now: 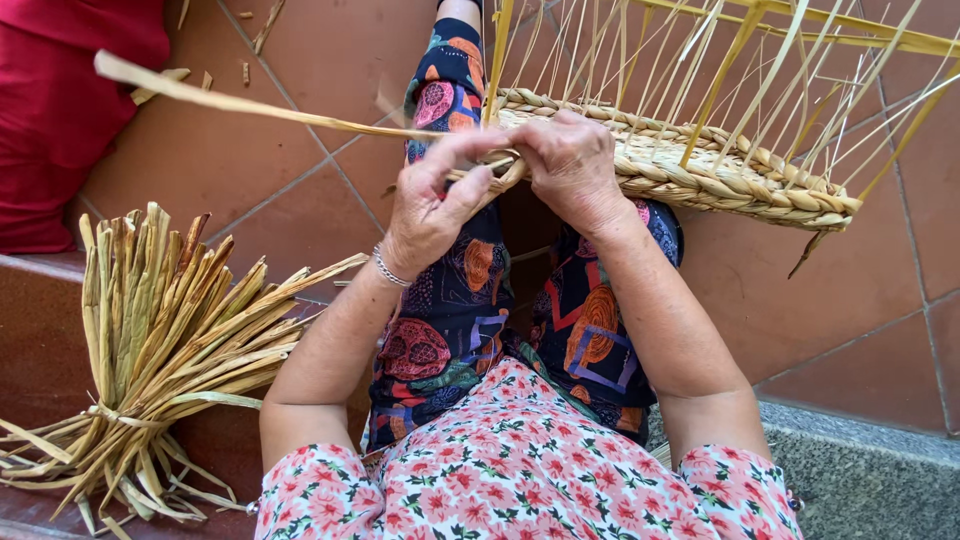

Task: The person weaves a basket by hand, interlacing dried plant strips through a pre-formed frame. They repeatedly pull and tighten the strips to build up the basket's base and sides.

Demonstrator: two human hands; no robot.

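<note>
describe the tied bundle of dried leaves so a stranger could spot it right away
Look left of the person's knees, on the dark red step. The bundle of dried leaves lies there, fanned out and tied near its base; unlike the woven basket at the hands, it is loose and unbraided.

1. A home patio or doorstep used for handcraft: terracotta floor tiles [330,60] with a grey stone step [860,470].
2. A tied bundle of dried reeds [160,330] lies ready.
3. A half-woven straw basket [700,170] and a red cushion [60,110] suggest informal domestic work.
</note>
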